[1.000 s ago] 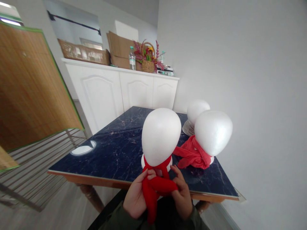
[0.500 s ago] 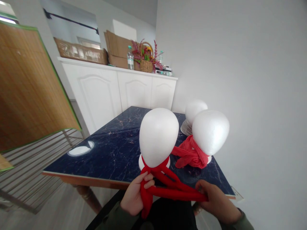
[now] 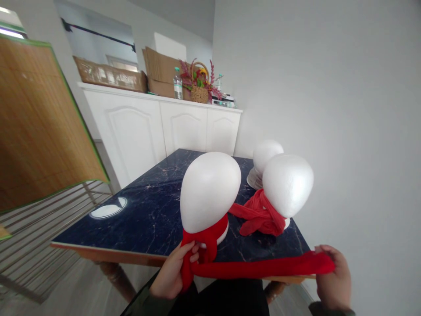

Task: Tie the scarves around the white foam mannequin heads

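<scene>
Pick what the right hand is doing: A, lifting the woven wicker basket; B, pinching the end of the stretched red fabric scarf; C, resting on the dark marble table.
B: the right hand holds the end of the red scarf stretched from the white foam head.

Navy marble tabletop (image 3: pixel 138 219), three white foam heads (image 3: pixel 287 186) standing on it.

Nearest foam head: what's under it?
The foam head sits on the dark marble tabletop, with a sliver of white base showing beside the red scarf. The rest of the base and its contact with the table are covered by the scarf and the left hand.
</scene>
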Available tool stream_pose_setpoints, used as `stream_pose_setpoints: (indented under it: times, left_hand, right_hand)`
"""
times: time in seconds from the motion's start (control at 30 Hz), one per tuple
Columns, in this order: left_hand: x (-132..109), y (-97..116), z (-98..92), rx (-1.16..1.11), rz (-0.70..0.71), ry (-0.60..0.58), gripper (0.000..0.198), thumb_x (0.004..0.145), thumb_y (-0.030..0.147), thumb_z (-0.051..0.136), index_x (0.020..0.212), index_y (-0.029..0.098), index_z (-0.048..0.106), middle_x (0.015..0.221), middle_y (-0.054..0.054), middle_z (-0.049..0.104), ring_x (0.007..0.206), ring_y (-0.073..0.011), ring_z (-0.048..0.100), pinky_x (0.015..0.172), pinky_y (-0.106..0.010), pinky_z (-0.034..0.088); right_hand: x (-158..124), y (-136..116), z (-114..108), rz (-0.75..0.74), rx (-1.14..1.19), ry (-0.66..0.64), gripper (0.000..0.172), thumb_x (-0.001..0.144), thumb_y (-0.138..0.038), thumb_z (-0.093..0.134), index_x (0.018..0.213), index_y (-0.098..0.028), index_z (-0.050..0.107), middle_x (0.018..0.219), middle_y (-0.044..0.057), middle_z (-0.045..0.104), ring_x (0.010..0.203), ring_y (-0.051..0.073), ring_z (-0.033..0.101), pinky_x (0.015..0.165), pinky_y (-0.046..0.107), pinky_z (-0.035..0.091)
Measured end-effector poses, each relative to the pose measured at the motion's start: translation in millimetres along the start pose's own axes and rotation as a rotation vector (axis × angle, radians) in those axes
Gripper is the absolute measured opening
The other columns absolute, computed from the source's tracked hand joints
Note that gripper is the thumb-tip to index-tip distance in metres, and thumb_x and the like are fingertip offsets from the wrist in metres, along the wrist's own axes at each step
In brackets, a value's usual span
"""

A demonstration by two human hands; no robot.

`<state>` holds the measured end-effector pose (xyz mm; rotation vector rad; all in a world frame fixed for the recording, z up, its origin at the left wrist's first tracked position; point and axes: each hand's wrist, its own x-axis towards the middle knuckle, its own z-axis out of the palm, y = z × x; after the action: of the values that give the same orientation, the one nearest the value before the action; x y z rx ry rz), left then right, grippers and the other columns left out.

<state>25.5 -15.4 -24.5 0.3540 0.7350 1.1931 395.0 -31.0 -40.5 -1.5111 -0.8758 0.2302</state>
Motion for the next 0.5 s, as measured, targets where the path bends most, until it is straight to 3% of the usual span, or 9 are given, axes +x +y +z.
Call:
stream_pose_setpoints:
  times: [0.13,0.23,0.3,0.37,0.43,0.5]
  left_hand:
    - [-5.7,-16.1,-2.5,0.315,0.02,-0.006,0.02,0.074,0.032,0.061,0.075,0.013,0.055,0.069,-0.002,0.058,0.061,-0.0106,0.052,0.059,-0.022,0.042]
    - [-19.4,-17.9,-2.2,0.711,0.057,-0.114,0.031,0.074,0.039,0.059,0.095,0.016,0.06,0.091,-0.006,0.064,0.083,-0.0187,0.058,0.078,-0.03,0.044]
    - [-29.1,-8.6,-6.9,1.088,0.133,-0.18,0.041,0.071,0.04,0.063,0.106,0.02,0.06,0.108,-0.006,0.062,0.102,-0.0237,0.054,0.092,-0.035,0.037]
    - [-33.8,8.5,-15.9,1.415,0.194,-0.204,0.042,0.068,0.041,0.064,0.106,0.025,0.061,0.113,-0.004,0.061,0.106,-0.0256,0.052,0.095,-0.037,0.035]
    - [-29.4,30.1,-25.8,1.596,0.258,-0.134,0.037,0.072,0.044,0.059,0.104,0.025,0.061,0.105,-0.004,0.063,0.099,-0.0252,0.057,0.089,-0.037,0.04]
    - [-15.6,50.5,-32.6,1.679,0.428,0.021,0.044,0.074,0.047,0.055,0.11,0.021,0.057,0.106,-0.007,0.062,0.098,-0.0255,0.057,0.087,-0.039,0.042]
  right_hand:
    - [-27.0,-9.2,25.9,0.061,-0.032,-0.449,0.035,0.072,-0.044,0.057,0.093,-0.016,0.057,0.075,0.003,0.061,0.064,0.016,0.055,0.057,0.026,0.046]
    - [-53.8,-24.8,57.2,0.016,-0.009,-0.682,0.032,0.075,-0.04,0.055,0.096,-0.017,0.06,0.087,0.006,0.064,0.078,0.02,0.059,0.07,0.03,0.048]
    - [-67.8,-35.3,79.4,-0.021,0.04,-0.772,0.031,0.079,-0.038,0.052,0.101,-0.018,0.06,0.1,0.008,0.062,0.091,0.022,0.058,0.082,0.034,0.046]
    - [-77.3,-45.0,102.2,-0.043,0.107,-0.808,0.034,0.081,-0.037,0.049,0.108,-0.019,0.058,0.109,0.009,0.06,0.1,0.023,0.056,0.089,0.037,0.043]
    - [-83.2,-53.8,125.5,-0.058,0.184,-0.803,0.037,0.083,-0.037,0.047,0.115,-0.02,0.055,0.116,0.01,0.057,0.107,0.023,0.052,0.094,0.04,0.04]
    - [-87.8,-61.3,148.1,-0.075,0.274,-0.806,0.042,0.083,-0.036,0.047,0.123,-0.021,0.049,0.124,0.009,0.052,0.115,0.023,0.047,0.099,0.041,0.035]
